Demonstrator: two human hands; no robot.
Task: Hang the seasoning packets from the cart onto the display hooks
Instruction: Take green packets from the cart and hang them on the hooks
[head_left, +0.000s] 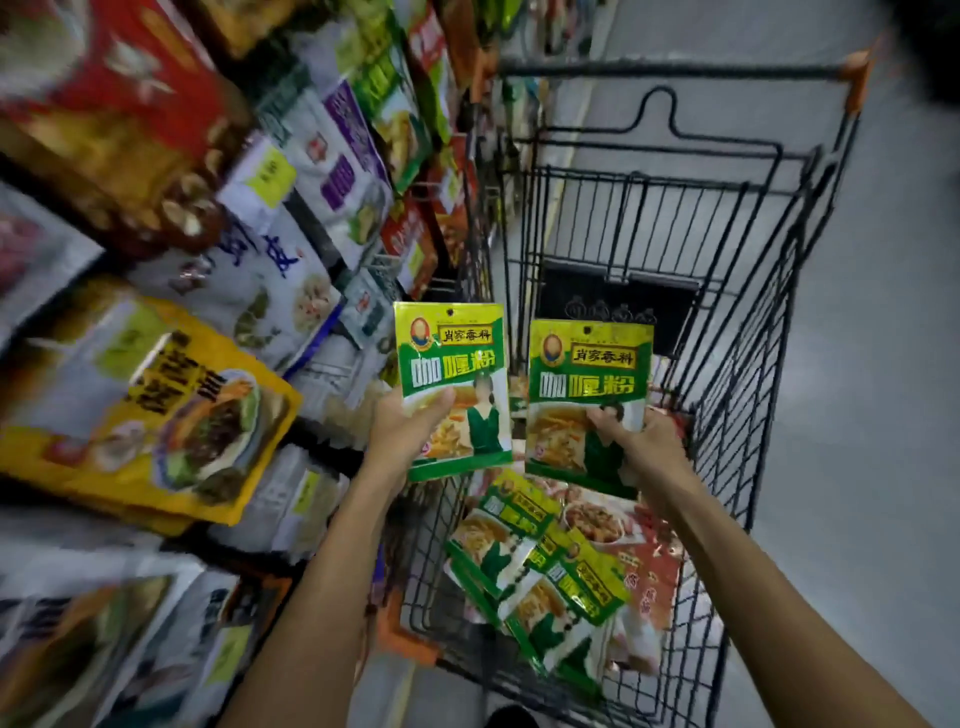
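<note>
My left hand (404, 434) grips a green and yellow seasoning packet (451, 358) by its lower left part and holds it upright above the cart's left side. My right hand (641, 436) grips a second, matching packet (589, 374) by its lower right part over the cart. Each packet has a small hang hole at its top edge. Several more green packets (540, 566) lie in a loose pile on the cart's floor, over a larger reddish pack (649, 545). The display hooks themselves are hidden behind the hanging goods on the left.
A black wire shopping cart (737, 364) with orange corner caps fills the middle and right. On the left, the display rack is crowded with hanging packets, among them a yellow pack (156, 410) and white packs (270, 291). Grey aisle floor (883, 415) lies to the right.
</note>
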